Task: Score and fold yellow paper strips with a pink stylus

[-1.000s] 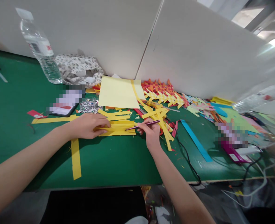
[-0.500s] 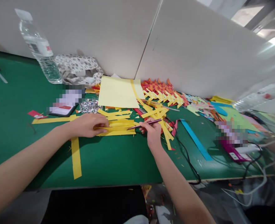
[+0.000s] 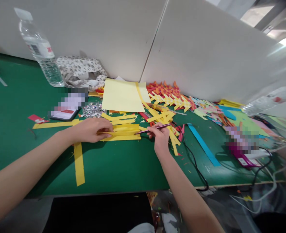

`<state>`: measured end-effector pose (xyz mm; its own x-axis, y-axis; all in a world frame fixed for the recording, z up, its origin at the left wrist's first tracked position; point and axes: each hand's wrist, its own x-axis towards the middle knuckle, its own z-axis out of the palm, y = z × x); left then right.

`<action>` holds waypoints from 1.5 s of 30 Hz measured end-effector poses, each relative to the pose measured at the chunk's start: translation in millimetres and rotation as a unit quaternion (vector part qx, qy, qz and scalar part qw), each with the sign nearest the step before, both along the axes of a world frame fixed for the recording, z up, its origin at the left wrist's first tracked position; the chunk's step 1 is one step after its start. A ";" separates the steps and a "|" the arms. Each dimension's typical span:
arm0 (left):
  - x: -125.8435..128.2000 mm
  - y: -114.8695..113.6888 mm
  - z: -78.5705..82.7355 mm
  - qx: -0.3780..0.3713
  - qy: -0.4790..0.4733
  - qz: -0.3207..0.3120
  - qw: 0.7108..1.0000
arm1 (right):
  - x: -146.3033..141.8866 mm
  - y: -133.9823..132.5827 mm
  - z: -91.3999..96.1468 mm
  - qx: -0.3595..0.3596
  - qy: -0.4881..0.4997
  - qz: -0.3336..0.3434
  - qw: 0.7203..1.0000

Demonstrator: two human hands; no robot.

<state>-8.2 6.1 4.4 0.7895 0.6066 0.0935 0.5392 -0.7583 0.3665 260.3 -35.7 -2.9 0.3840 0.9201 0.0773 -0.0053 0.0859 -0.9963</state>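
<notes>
My left hand [image 3: 94, 130] is closed on the left end of a folded yellow paper strip [image 3: 123, 135], its fingers curled over the paper and pressing it near the table. In my right hand [image 3: 160, 136] is a slim, dark purple-red pen-like tool [image 3: 158, 127], gripped as for writing. The tool's tip points left and meets the strip's right part; whether it is a pen or a blade I cannot tell. More yellow strips [image 3: 79, 165] lie under and around my left wrist, and a tangle of yellow strips [image 3: 173, 139] sits just right of my right hand.
Behind the strips are a pale yellow sheet [image 3: 122, 97], small gems [image 3: 92, 110] and a phone [image 3: 68, 105]. A water bottle [image 3: 39, 48] stands back left. Woven paper fish [image 3: 169, 99], a blue strip [image 3: 203, 145], a black cable [image 3: 193, 161] and a magenta box [image 3: 242, 157] lie rightward.
My right hand has shifted slightly to the right, drawing the tool's tip a little along the yellow strip. The left hand stays in place on the paper.
</notes>
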 end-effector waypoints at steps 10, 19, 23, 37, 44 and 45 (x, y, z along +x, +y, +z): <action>-0.1 -0.4 -0.1 -0.005 -0.007 0.002 1.000 | 3.4 2.0 2.2 0.015 -0.006 -0.045 0.999; 0.2 -0.3 -0.1 -0.007 -0.010 0.000 1.000 | 7.6 0.9 4.8 0.049 -0.037 -0.111 0.992; 0.2 -0.9 1.3 -0.011 -0.005 0.004 1.000 | 10.0 0.8 5.3 0.114 0.001 -0.131 0.985; 0.6 -0.4 1.9 0.006 -0.008 -0.004 1.000 | -16.3 -5.8 2.6 0.006 -0.037 0.137 0.990; 0.4 -0.7 2.5 -0.007 -0.005 -0.001 1.000 | -10.0 -3.4 0.2 0.020 -0.029 0.121 0.992; 0.4 -0.8 2.4 -0.007 -0.004 0.000 1.000 | -9.0 -2.9 -0.4 0.023 -0.026 0.115 0.993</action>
<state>-7.8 5.3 6.8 0.7888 0.6078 0.0916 0.5360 -0.7531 0.3816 251.3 -38.6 -3.3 0.1590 0.9780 0.1350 0.0206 0.1334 -0.9908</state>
